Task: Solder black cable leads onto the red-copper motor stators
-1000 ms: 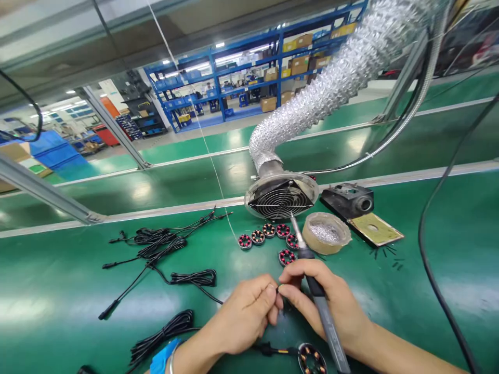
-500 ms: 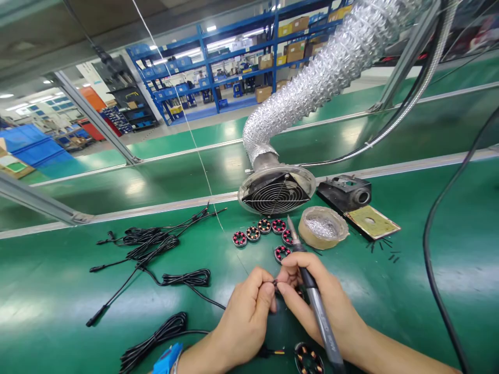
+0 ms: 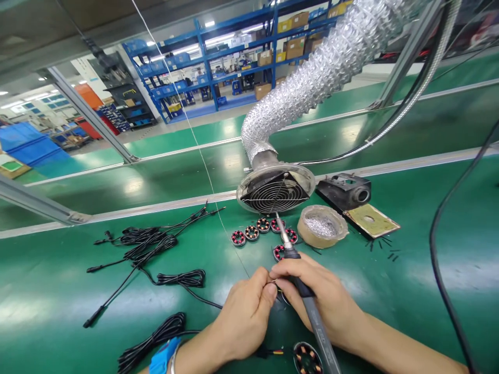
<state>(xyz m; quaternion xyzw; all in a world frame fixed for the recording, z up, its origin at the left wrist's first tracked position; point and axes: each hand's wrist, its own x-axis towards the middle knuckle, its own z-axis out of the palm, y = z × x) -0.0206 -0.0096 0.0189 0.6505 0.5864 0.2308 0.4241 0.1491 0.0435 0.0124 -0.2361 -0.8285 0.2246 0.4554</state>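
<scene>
Soldering iron [image 3: 314,311] is held in the right hand [image 3: 337,306], slanted beneath the index finger, its tip pointed to 12 o'clock, toward the fan [image 3: 276,196]. By the left hand [image 3: 244,317], thumb and index finger pinched closed, a thin strand [image 3: 273,280] is gripped; whether it is also touched by the right fingertips, drawn nearly together beside it, cannot be told. Cables [image 3: 181,278] are seen at 9 o'clock.

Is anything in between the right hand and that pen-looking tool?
Nothing I can see: the right hand already holds the soldering iron directly. The underside of that grip is hidden.
</scene>
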